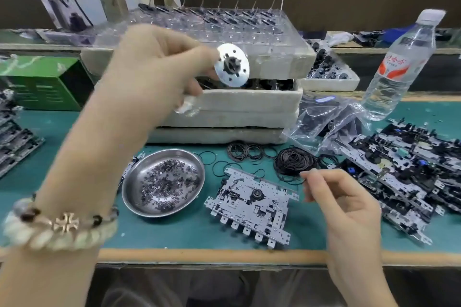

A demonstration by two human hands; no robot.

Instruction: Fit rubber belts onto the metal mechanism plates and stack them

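The left hand (159,70), raised over the white foam boxes (249,104) toward the back of the bench (199,234), gripped a round silver metal disc with a black hub (232,65). The right hand (349,209) pinched a thin black rubber belt (296,181) at the edge of the loose belt pile (294,161). The grey metal mechanism plate (252,204) lay flat near the bench's front edge, with open green mat on both sides
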